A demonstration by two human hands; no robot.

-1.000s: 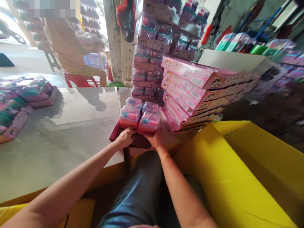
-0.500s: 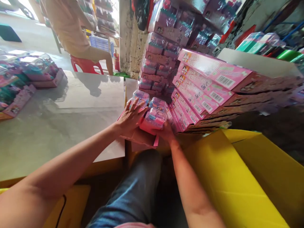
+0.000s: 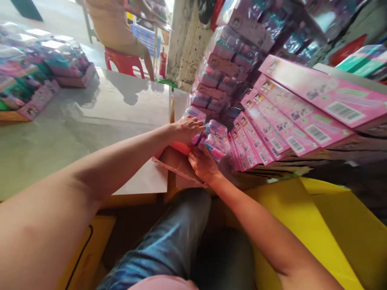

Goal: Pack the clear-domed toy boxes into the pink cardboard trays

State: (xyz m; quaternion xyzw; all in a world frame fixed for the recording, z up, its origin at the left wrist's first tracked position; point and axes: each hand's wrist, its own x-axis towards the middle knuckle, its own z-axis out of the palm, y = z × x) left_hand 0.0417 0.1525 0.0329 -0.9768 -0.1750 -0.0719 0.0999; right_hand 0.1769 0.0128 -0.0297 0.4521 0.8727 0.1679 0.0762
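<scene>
Left hand (image 3: 188,128) lies flat, fingers spread, on the toy cases (image 3: 211,139); right hand (image 3: 203,165) grips their near edge from 6 o'clock; both touching.

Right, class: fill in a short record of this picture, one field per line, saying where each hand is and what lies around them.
Left hand: flat on top of the clear plastic cases
Right hand: at the near edge of the cases, on the pink tray
Right of the cases: stack of flat pink boxes
Behind: wrapped toy sets
Near right: yellow carton
Far left: person on a red stool
</scene>
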